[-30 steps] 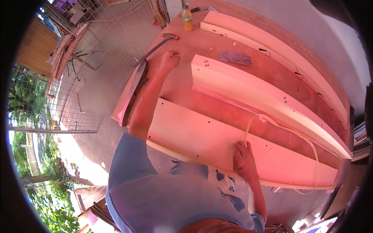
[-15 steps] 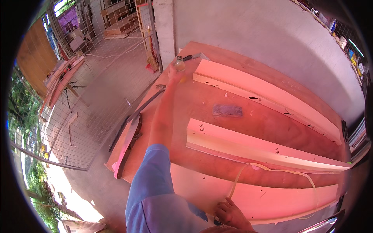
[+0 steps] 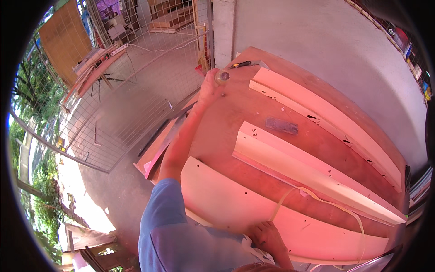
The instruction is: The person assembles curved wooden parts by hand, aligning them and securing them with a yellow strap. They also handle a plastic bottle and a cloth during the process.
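My left arm reaches to the far left end of the red-brown table, where my left hand (image 3: 210, 89) is closed around a small clear glass bottle (image 3: 222, 77). The bottle's top faces me. Nearer my body, my right hand (image 3: 267, 238) rests over a long pale panel (image 3: 222, 190) with small dark holes. Its fingers are curled at the end of a thin cream strip (image 3: 317, 198), seemingly gripping it. The strip arcs over the panel and down past its right part. Beyond the bottle lies a black-and-yellow handled tool (image 3: 242, 64).
Two long pale boards with raised edges, a nearer one (image 3: 312, 170) and a farther one (image 3: 331, 120), lie along the table (image 3: 217, 131). Between them sits a greyish-purple block (image 3: 281, 125). A wire mesh fence (image 3: 136, 99) stands left; a grey wall (image 3: 326, 50) rises behind.
The view has shifted, so the table sits farther right. My left hand has drawn the bottle slightly toward me and tipped its top my way. My right hand stays at the strip's end.
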`<state>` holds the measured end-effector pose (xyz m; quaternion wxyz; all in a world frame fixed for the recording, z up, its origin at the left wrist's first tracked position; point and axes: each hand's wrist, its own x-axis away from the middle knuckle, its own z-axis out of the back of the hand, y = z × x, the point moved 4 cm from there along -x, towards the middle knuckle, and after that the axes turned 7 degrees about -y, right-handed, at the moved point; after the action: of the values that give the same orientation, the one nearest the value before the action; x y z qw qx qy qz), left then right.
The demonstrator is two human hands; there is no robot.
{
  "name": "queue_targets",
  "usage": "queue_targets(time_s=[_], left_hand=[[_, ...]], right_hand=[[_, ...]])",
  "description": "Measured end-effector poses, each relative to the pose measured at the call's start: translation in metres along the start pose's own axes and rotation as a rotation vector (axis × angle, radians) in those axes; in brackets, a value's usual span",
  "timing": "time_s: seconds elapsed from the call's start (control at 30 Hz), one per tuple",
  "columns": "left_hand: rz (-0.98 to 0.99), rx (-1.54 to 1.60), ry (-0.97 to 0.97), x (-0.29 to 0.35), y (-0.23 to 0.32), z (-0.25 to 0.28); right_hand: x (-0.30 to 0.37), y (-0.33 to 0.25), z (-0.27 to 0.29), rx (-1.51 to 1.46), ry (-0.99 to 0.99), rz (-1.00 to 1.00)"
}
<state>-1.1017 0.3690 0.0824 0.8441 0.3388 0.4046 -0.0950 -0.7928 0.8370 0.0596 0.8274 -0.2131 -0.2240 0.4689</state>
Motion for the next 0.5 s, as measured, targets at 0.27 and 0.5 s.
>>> queue_targets(time_s=[0.27, 0.5], left_hand=[[0.367, 0.221, -0.073, 0.111, 0.151, 0.079], [0.828, 1.163, -0.107, 0.221, 0.277, -0.002]], right_hand=[[0.041, 0.020, -0.001, 0.082, 0.047, -0.225], [0.064, 0.036, 0.004, -0.613, 0.423, -0.501]])
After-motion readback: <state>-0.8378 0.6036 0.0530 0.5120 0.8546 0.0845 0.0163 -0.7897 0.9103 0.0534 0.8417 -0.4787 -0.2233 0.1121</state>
